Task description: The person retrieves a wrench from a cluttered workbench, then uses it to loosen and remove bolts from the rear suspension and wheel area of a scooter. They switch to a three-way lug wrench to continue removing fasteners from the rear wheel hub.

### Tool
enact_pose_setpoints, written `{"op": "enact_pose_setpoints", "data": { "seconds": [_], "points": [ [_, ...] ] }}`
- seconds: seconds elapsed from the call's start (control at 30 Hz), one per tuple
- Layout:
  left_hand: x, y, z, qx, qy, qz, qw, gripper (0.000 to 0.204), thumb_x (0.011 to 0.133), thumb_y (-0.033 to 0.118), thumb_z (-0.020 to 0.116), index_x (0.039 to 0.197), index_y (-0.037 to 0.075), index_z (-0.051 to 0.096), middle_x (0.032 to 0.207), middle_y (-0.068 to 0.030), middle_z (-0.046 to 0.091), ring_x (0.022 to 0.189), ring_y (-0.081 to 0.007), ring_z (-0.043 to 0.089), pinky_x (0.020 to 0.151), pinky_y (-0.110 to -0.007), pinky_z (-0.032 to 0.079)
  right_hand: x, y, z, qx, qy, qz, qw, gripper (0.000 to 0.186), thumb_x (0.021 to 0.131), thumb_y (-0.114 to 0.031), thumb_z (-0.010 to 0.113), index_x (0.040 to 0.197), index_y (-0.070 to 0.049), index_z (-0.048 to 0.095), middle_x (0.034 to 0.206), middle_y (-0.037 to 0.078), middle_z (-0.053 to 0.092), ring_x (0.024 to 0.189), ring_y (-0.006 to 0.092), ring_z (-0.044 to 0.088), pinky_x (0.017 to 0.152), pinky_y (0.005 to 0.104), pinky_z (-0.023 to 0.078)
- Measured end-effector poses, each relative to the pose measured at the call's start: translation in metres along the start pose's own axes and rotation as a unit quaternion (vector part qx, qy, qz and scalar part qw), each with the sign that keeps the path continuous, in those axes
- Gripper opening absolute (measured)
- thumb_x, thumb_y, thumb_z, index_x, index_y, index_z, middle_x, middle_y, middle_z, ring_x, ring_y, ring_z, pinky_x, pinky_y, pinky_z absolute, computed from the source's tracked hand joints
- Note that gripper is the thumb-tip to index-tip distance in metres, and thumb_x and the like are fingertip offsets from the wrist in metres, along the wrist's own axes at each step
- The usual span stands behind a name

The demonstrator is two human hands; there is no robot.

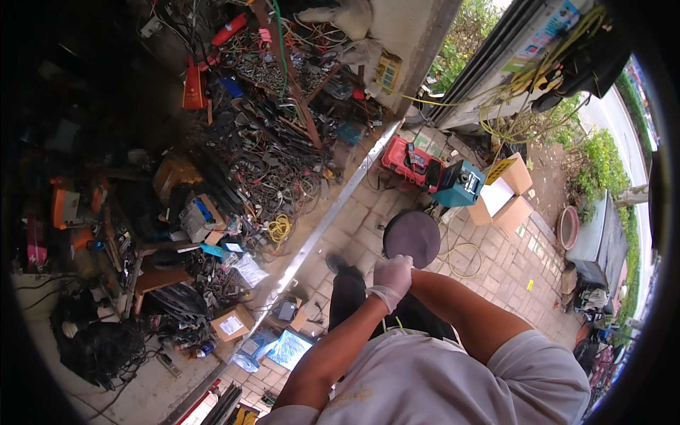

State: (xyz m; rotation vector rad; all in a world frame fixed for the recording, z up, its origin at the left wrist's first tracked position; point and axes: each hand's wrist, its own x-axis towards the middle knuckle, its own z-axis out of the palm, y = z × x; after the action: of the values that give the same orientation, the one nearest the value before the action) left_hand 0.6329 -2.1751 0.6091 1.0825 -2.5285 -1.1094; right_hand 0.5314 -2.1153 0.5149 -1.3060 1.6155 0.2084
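Note:
My two hands are together in front of my body, just below a round dark stool seat point(411, 239). A thin, pale, see-through glove point(384, 296) covers my left hand point(390, 278), its loose cuff bunched at the wrist. The fingers of that hand look closed against my right hand point(409, 262). Most of my right hand is hidden where the two overlap, so its fingers cannot be made out. Whatever lies between the hands, if anything, does not show.
Right of a metal floor strip point(333, 204) stand a red tool case point(404, 161), a teal box-shaped machine point(464, 185) and an open cardboard box point(501, 205). A yellow hose point(464, 261) coils near the stool. Heaped cables and parts point(262, 152) fill the left side.

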Motion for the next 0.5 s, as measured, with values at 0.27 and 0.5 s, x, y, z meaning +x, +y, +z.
{"op": "enact_pose_setpoints", "data": {
  "seconds": [0.27,0.5],
  "points": [
    [-0.022,-0.154,-0.063,-0.211,0.115,-0.207,0.948,0.023,0.091,0.026,0.061,0.098,0.004,0.067,0.094,-0.0182,0.069,0.088,-0.0351,0.067,0.076,-0.041,0.054,0.166,-0.035,-0.086,0.001,0.246,-0.023,0.969,0.016,0.074,-0.022,0.064,0.077,-0.007,0.068,0.095,0.017,0.068,0.091,0.0356,0.064,0.076,0.0441,0.053],
    [-0.114,-0.249,-0.04,-0.22,0.082,-0.441,0.866,0.029,0.092,0.026,0.059,0.103,0.001,0.067,0.101,-0.0201,0.069,0.097,-0.0358,0.066,0.085,-0.039,0.052,0.325,-0.016,-0.221,-0.222,0.217,-0.018,0.95,0.038,0.079,-0.032,0.058,0.094,0.0,0.073,0.145,0.022,0.041,0.128,0.0336,0.046,0.103,0.0419,0.041]
  ]
}}
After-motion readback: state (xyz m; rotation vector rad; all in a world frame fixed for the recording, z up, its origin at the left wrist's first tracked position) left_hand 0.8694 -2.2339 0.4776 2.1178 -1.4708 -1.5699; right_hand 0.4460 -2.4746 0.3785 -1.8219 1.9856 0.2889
